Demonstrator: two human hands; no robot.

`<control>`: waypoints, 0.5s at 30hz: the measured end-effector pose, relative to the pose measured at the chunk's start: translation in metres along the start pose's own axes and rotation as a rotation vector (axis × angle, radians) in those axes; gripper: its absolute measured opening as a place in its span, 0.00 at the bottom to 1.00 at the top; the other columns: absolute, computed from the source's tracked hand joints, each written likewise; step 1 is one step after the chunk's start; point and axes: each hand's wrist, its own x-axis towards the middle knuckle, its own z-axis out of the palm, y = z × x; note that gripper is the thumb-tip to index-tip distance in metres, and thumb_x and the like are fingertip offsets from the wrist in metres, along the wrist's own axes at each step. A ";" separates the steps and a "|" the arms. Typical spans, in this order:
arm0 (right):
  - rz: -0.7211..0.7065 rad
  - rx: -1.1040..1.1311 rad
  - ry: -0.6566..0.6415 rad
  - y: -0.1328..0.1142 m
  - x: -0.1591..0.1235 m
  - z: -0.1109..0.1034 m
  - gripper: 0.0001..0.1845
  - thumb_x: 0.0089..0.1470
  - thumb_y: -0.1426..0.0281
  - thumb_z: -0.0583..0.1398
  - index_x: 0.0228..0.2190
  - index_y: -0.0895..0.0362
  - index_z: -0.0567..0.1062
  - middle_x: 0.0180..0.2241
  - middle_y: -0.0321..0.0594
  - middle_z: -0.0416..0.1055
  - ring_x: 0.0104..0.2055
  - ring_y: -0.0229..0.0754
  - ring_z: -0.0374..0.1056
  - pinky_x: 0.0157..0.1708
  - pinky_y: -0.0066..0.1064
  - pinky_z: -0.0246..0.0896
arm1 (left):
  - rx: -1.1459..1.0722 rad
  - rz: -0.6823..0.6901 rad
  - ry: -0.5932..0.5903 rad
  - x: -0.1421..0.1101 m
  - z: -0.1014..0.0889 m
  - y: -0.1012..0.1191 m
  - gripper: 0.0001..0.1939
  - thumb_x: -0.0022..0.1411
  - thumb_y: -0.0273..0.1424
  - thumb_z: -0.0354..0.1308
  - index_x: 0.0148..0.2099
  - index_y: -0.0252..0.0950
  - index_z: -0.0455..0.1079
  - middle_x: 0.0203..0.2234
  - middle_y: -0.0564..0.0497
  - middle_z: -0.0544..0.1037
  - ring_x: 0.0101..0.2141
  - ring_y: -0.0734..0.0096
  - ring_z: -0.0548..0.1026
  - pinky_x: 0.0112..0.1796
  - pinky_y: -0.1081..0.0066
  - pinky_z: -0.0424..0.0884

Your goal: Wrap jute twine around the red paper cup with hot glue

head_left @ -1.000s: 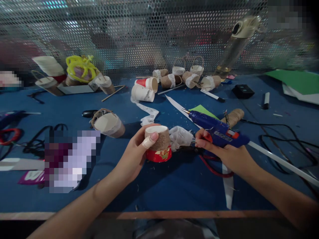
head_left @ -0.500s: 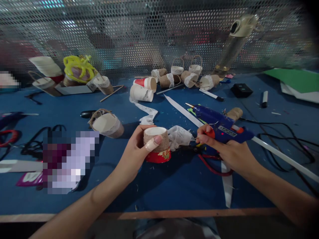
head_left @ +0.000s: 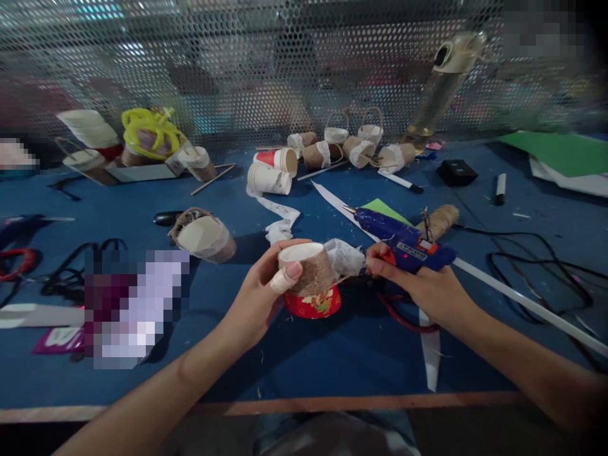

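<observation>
My left hand (head_left: 263, 291) is closed around a paper cup (head_left: 314, 305), its thumb across the near side. Brown twine covers the upper part of the cup, and its red printed band shows below. A strand of twine (head_left: 352, 276) runs from the cup to the pinched fingers of my right hand (head_left: 432, 288). That same hand grips a blue glue gun (head_left: 387, 228), whose nozzle points up and left and whose small red light is lit. Crumpled white lace (head_left: 345, 256) lies just behind the cup. Part of the glue gun's handle is hidden by my fingers.
A finished-looking twine cup with a handle (head_left: 206, 239) stands to the left. Farther back lie stacked paper cups (head_left: 270, 178), several small baskets (head_left: 323, 154) and a clear bottle (head_left: 439, 88). A twine roll (head_left: 444, 220), black cord (head_left: 513, 234) and white strip (head_left: 430, 361) are at right.
The cup has moved slightly right and tilted, with the twine strand now visible stretched from it. The glue gun has shifted a little left and down, uncovering more green paper behind it.
</observation>
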 end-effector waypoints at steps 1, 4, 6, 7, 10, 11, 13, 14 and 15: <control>0.002 -0.026 -0.009 0.000 0.000 0.000 0.15 0.54 0.51 0.67 0.31 0.49 0.75 0.33 0.34 0.76 0.41 0.47 0.73 0.52 0.41 0.67 | -0.021 -0.002 -0.015 0.000 -0.001 -0.001 0.19 0.54 0.44 0.74 0.46 0.44 0.82 0.40 0.52 0.82 0.39 0.68 0.77 0.41 0.74 0.73; -0.035 -0.091 -0.026 0.001 -0.001 0.001 0.14 0.57 0.51 0.64 0.32 0.47 0.76 0.34 0.33 0.76 0.41 0.48 0.74 0.53 0.43 0.67 | -0.052 -0.034 -0.051 0.001 -0.001 -0.002 0.20 0.56 0.46 0.71 0.49 0.43 0.82 0.43 0.50 0.83 0.43 0.64 0.79 0.44 0.71 0.74; -0.084 -0.123 0.011 0.004 -0.002 0.002 0.12 0.56 0.53 0.65 0.33 0.47 0.76 0.36 0.34 0.77 0.43 0.49 0.74 0.56 0.45 0.66 | -0.080 -0.049 -0.056 0.002 -0.001 -0.002 0.22 0.56 0.47 0.71 0.49 0.42 0.82 0.45 0.48 0.83 0.45 0.61 0.79 0.45 0.69 0.75; -0.117 -0.125 0.026 0.005 -0.002 0.003 0.12 0.56 0.54 0.66 0.33 0.47 0.77 0.37 0.34 0.78 0.45 0.49 0.74 0.57 0.45 0.65 | -0.091 -0.062 -0.055 0.002 -0.001 -0.002 0.22 0.56 0.47 0.71 0.50 0.42 0.82 0.46 0.47 0.83 0.46 0.60 0.79 0.46 0.69 0.75; -0.196 -0.101 0.053 0.007 -0.004 0.005 0.12 0.55 0.55 0.67 0.33 0.49 0.77 0.38 0.35 0.78 0.45 0.48 0.75 0.57 0.43 0.67 | -0.114 -0.113 -0.036 0.003 -0.002 -0.001 0.23 0.60 0.48 0.68 0.52 0.41 0.81 0.48 0.46 0.83 0.47 0.58 0.79 0.46 0.66 0.76; -0.201 -0.096 0.041 0.007 -0.005 0.006 0.12 0.55 0.55 0.67 0.33 0.49 0.77 0.37 0.35 0.78 0.44 0.47 0.75 0.57 0.43 0.68 | -0.128 -0.120 -0.034 0.004 -0.002 0.000 0.22 0.61 0.48 0.66 0.53 0.41 0.81 0.48 0.45 0.83 0.48 0.57 0.79 0.47 0.65 0.76; -0.179 -0.077 -0.011 0.006 -0.007 0.006 0.13 0.56 0.54 0.67 0.33 0.49 0.77 0.37 0.35 0.79 0.44 0.47 0.76 0.57 0.44 0.68 | -0.165 -0.137 -0.036 0.005 -0.003 0.001 0.22 0.63 0.48 0.65 0.52 0.40 0.81 0.47 0.45 0.84 0.47 0.57 0.80 0.47 0.63 0.77; -0.159 -0.055 -0.037 0.005 -0.008 0.006 0.13 0.57 0.53 0.66 0.33 0.49 0.77 0.38 0.36 0.79 0.44 0.48 0.77 0.57 0.45 0.69 | -0.184 -0.144 -0.034 0.005 -0.003 0.002 0.22 0.63 0.47 0.64 0.52 0.39 0.81 0.46 0.45 0.84 0.47 0.57 0.80 0.47 0.63 0.78; -0.138 -0.031 -0.048 0.004 -0.009 0.006 0.13 0.56 0.53 0.66 0.33 0.49 0.77 0.39 0.36 0.80 0.45 0.48 0.78 0.56 0.46 0.70 | -0.199 -0.155 -0.029 0.006 -0.003 0.002 0.22 0.63 0.47 0.64 0.52 0.39 0.81 0.45 0.45 0.85 0.46 0.56 0.81 0.46 0.63 0.78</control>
